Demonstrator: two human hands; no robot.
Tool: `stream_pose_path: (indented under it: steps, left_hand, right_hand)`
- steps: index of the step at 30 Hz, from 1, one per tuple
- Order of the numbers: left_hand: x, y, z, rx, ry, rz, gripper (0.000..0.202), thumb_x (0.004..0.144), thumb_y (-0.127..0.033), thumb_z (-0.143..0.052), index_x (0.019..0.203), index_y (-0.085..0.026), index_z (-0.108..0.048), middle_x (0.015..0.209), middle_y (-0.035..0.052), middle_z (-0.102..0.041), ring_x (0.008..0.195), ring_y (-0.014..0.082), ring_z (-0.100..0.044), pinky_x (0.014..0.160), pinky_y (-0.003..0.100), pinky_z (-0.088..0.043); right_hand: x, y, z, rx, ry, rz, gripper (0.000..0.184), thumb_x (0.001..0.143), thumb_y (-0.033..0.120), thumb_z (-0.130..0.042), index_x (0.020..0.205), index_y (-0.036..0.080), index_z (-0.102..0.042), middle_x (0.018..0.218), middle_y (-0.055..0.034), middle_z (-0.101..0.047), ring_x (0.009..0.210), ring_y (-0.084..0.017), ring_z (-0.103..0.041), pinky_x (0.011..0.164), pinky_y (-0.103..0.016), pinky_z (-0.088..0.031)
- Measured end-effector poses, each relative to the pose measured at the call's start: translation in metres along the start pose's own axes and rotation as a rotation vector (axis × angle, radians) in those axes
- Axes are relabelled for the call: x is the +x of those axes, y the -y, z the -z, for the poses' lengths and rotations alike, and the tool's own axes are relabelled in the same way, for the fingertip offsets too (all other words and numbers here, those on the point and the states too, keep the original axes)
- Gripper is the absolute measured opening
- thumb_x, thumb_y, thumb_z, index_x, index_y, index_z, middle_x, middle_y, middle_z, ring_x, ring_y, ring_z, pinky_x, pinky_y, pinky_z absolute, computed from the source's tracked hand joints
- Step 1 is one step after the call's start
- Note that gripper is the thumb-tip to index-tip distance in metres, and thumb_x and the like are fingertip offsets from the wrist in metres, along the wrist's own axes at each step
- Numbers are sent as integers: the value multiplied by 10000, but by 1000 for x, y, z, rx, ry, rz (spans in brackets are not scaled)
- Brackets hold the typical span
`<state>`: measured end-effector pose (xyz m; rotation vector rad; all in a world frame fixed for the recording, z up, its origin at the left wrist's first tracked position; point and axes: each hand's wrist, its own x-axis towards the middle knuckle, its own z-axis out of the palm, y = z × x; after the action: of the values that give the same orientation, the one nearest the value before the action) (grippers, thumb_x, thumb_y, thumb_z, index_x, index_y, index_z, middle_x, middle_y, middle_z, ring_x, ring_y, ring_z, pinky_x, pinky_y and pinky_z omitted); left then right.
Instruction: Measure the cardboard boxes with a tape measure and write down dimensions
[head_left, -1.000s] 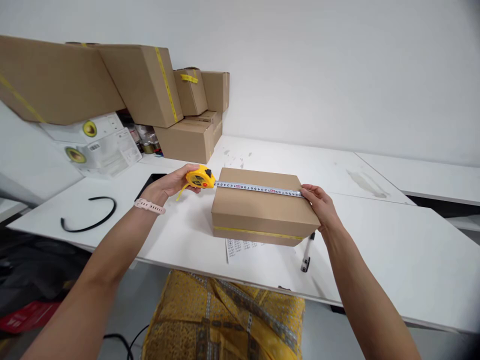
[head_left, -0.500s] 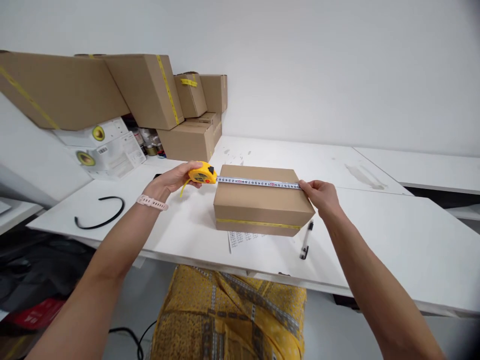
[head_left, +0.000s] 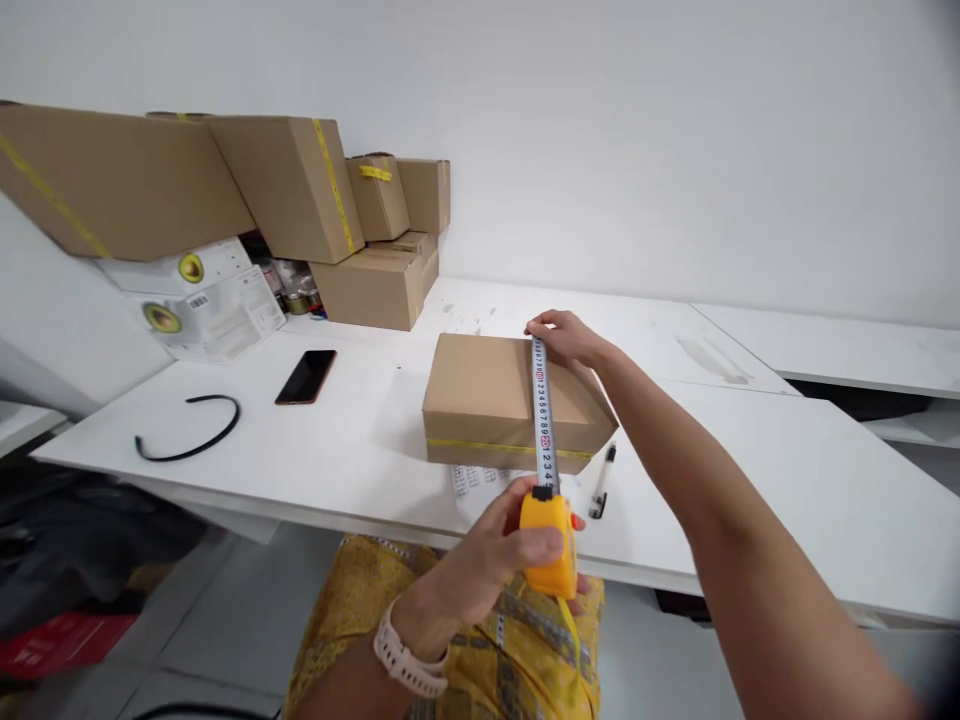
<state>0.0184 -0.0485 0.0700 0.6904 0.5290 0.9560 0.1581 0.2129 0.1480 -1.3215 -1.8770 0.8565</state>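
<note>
A brown cardboard box with a yellow strip along its front side lies on the white table. My left hand grips a yellow tape measure just in front of the table's edge. Its extended blade runs across the box top from back to front and past the front side. At the far edge of the box, my right hand pinches the end of the blade. Beneath the front of the box a printed sheet partly shows. A pen rests to the right of it.
Stacked cardboard boxes stand at the back left, beside white cartons with avocado pictures. A phone and a curved black band lie on the left of the table. A shelf gap is at the right.
The tape measure has turned from running along the box's length to crossing its width. My left hand came toward me and right; my right hand moved to the box's far edge.
</note>
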Motion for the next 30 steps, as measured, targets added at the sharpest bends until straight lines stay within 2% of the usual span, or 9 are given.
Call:
stream_pose_path:
  steps: [7, 10, 13, 16, 18, 21, 24, 27, 30]
  left_hand:
    - [12, -19, -3, 85, -62, -17, 505, 744, -582, -784, 1059, -218, -628, 1078, 93, -628, 697, 204, -725, 601, 389, -588]
    - [6, -12, -9, 6, -77, -1, 523, 712, -570, -821, 1065, -244, -615, 1152, 93, -619, 720, 201, -727, 609, 382, -591]
    - [6, -6, -14, -29, -74, 16, 529, 715, -544, -826, 1117, -275, -613, 1236, 103, -594, 748, 200, -726, 631, 390, -589]
    - [7, -7, -13, 0, -69, 19, 487, 732, -537, -804, 1105, -282, -622, 1264, 104, -589, 753, 198, -718, 654, 399, -591]
    - [0, -10, -6, 50, -70, 8, 458, 745, -534, -793, 1098, -292, -630, 1283, 101, -590, 760, 200, -717, 651, 388, -593]
    - [-24, -16, 14, 193, -115, -82, 543, 722, -483, -833, 1201, -347, -618, 1305, 92, -603, 823, 225, -719, 668, 371, -607]
    - [-51, -24, 43, 423, -349, -280, 727, 712, -392, -860, 1358, -382, -528, 1251, 82, -634, 962, 274, -711, 738, 367, -626]
    - [-61, -33, 73, 561, -590, -402, 725, 734, -389, -843, 1365, -304, -495, 1154, 74, -650, 978, 290, -723, 751, 379, -637]
    - [-53, -43, 95, 531, -572, -367, 676, 726, -447, -827, 1294, -235, -529, 1107, 74, -655, 856, 272, -747, 688, 388, -645]
  right_hand:
    - [-52, -8, -7, 261, 29, 24, 363, 903, 631, -588, 906, 270, -624, 734, 24, -615, 740, -172, -538, 693, -307, -463]
    - [-26, -17, -10, 211, 54, -33, 324, 848, 520, -720, 736, 246, -589, 623, 34, -539, 647, -149, -471, 637, -307, -401]
    - [14, -26, -16, 53, 127, -43, 441, 801, 417, -791, 551, 219, -487, 539, 44, -435, 578, -113, -373, 611, -302, -335]
    - [34, -31, -19, 43, 150, 0, 456, 795, 499, -785, 556, 213, -521, 555, 29, -471, 595, -122, -408, 621, -304, -365]
    - [32, -31, -13, 135, 78, 32, 442, 791, 617, -751, 665, 216, -613, 621, 2, -557, 665, -152, -501, 666, -313, -431]
    - [9, -33, 9, 268, -211, 105, 582, 846, 781, -568, 912, 218, -700, 771, -42, -648, 824, -193, -614, 778, -339, -499]
    - [-37, -46, 32, 181, -477, 103, 710, 918, 816, -354, 979, 212, -723, 737, -48, -635, 798, -203, -640, 773, -354, -515]
    - [-95, -67, 37, -41, -425, 47, 720, 958, 776, -291, 1082, 229, -743, 680, -41, -630, 746, -217, -633, 741, -363, -517]
    - [-136, -75, 28, -136, -249, 83, 694, 975, 745, -281, 1275, 273, -691, 806, -50, -703, 772, -225, -643, 731, -369, -518]
